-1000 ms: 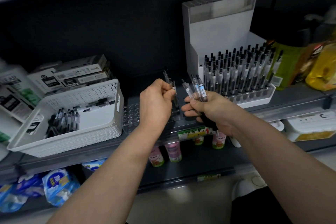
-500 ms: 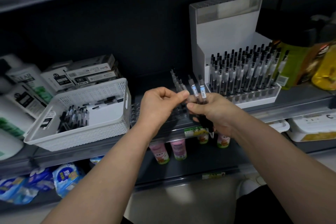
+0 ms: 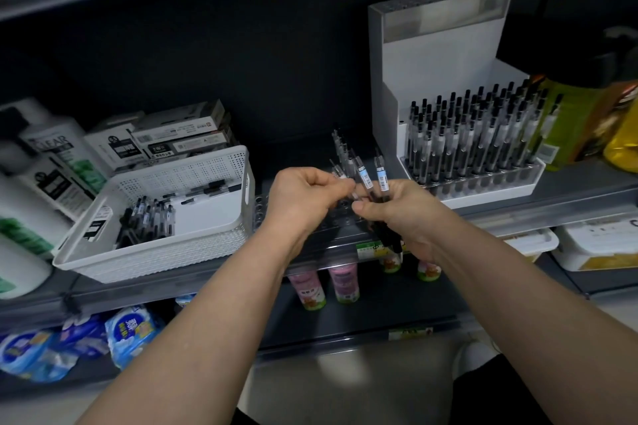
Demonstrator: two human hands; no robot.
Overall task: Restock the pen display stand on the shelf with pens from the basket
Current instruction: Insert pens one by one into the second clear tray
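My right hand (image 3: 404,214) grips a bunch of clear pens (image 3: 371,178) with barcode labels, tips pointing up and back. My left hand (image 3: 303,200) pinches one pen of that bunch at its fingertips, touching the right hand. Both hands hover over a clear pen display stand (image 3: 262,209) with round holes on the shelf; a few pens (image 3: 340,148) stand at its back. To the left sits the white perforated basket (image 3: 221,245) holding several loose pens (image 3: 148,221). A white stand (image 3: 483,190) at the right is packed with upright pens.
Pen boxes (image 3: 179,138) and shampoo bottles (image 3: 51,169) stand behind and left of the basket. Green and yellow bottles (image 3: 587,121) are at the far right. Small pink bottles (image 3: 341,283) and blue packs (image 3: 127,331) fill the shelf below.
My left hand has moved right from the clear stand to the bunch in my right hand and now pinches a pen there. The camera view shifted slightly left.
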